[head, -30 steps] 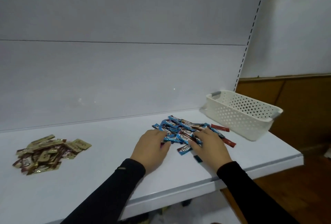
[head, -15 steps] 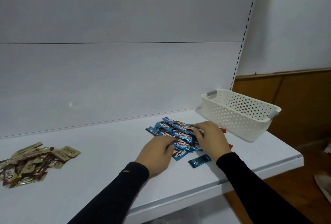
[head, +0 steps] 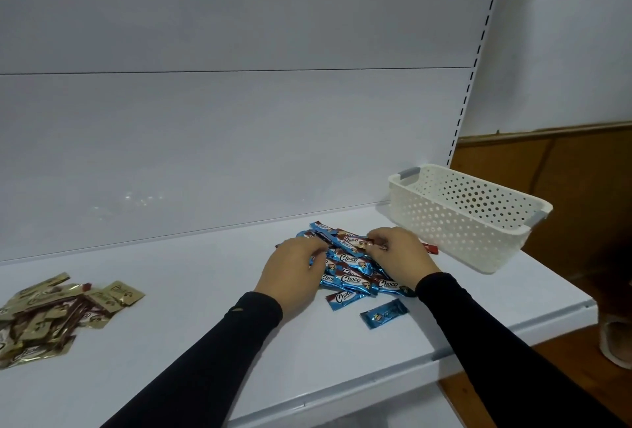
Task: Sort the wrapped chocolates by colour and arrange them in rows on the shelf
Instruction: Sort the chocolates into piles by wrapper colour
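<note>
The word "Choco" stands in white script on a brown panel on several wrappers of the blue chocolate pile (head: 352, 272), which lies just left of the white basket (head: 458, 215). It reads plainly on the topmost wrapper (head: 350, 240), farthest back in the pile, and on the loose blue wrapper (head: 343, 298) at the pile's front edge. The small print beneath it is too fine to read. Far left of the basket, the gold wrappers (head: 51, 314) carry script too blurred to make out.
</note>
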The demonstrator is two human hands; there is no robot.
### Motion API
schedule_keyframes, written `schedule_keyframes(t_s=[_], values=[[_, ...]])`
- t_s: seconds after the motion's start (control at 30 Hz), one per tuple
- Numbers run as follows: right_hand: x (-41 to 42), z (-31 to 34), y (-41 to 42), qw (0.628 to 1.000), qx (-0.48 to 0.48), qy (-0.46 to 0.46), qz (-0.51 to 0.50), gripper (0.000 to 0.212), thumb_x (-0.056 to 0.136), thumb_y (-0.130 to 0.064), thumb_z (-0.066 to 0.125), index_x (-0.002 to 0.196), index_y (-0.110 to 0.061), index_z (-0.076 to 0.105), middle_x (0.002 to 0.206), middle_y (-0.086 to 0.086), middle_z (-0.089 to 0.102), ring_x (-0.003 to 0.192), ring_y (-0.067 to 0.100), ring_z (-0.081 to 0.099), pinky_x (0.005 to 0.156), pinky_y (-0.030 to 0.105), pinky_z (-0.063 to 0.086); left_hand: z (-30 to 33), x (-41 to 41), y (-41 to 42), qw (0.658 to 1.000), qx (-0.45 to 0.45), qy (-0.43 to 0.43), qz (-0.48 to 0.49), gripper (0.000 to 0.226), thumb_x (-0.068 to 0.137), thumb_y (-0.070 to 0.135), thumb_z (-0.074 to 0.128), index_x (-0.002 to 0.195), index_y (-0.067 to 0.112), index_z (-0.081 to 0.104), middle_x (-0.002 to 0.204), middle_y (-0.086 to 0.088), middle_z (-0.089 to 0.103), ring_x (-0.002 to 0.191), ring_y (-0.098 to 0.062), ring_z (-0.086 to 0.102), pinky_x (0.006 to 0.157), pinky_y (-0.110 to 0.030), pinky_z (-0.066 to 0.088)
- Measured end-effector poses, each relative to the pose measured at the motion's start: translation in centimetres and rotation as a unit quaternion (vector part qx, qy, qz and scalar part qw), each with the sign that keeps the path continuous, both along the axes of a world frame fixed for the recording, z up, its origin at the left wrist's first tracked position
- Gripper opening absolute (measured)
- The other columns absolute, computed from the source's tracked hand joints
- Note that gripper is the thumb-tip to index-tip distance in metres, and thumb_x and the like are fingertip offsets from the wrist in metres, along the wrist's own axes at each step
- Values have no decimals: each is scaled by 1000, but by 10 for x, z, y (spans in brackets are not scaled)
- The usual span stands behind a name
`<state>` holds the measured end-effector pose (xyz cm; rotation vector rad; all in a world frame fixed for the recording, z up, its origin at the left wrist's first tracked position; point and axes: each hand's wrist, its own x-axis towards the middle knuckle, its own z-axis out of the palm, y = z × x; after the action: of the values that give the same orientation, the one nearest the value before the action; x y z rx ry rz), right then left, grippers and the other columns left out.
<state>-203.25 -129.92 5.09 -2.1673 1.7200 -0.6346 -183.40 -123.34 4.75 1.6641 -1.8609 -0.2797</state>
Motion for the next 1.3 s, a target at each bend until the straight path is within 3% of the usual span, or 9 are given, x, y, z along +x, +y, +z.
schedule_keyframes(t_s=[0.17,0.4,0.6,0.73,0.87,1.0,1.1,1.17,1.3], values=[[6,6,-3,1000,22,7,-1,32,94,-28,60,124,-16,66,122,4,68,108,19,61,95,32,48,1,7,3,1000,10,-8,9,31,103,28,48,130,24,62,127,1,64,107,-8,55,79,-11,38],[14,4,3,996,-35,-70,-51,25,97,-29,58,112,-13,71,108,3,71,90,14,58,79,23,40,8,13,11,1000,1,-19,13,31,103,28,47,129,23,63,125,2,64,96,-2,47,63,-2,32],[22,20,19,983,-91,-159,-32,28,99,-38,54,107,-19,72,104,-1,67,92,12,59,82,25,42,16,9,15,1000,-7,0,19,34,103,30,48,134,21,59,130,1,63,111,-9,56,77,-9,38],[26,31,28,972,-59,-229,-4,18,95,-36,60,98,-22,70,96,-9,69,91,8,62,81,23,45,22,6,16,999,-4,45,19,31,102,29,50,131,22,61,124,3,64,95,-2,52,61,0,36],[24,40,35,920,55,-386,43,6,89,-19,71,94,-16,71,90,-2,75,79,8,68,70,19,46,22,1,14,984,8,179,15,24,98,31,59,119,21,65,107,7,68,85,0,62,65,0,45],[28,40,37,879,152,-449,56,9,89,-14,69,97,-12,68,93,10,76,76,16,69,63,22,45,23,-8,9,941,69,330,-21,10,94,29,66,104,25,68,94,1,75,86,-14,71,80,-32,60],[30,37,38,879,175,-438,72,12,93,-15,64,100,-6,69,87,8,75,67,11,68,62,25,42,25,-13,11,914,101,390,-47,6,97,16,63,101,19,67,88,-6,75,76,-16,71,67,-26,58],[27,33,35,904,129,-404,52,15,95,-22,63,95,-10,72,84,1,76,69,10,70,65,26,46,25,-12,10,910,107,398,-40,10,98,10,60,100,17,66,92,-12,75,71,-15,71,62,-23,56],[15,20,21,981,-40,-180,-59,24,94,-36,60,96,-16,73,93,-6,73,83,10,64,79,24,45,22,-7,6,901,118,418,1,9,97,6,59,104,10,63,90,-12,72,65,-16,69,58,-26,57]])
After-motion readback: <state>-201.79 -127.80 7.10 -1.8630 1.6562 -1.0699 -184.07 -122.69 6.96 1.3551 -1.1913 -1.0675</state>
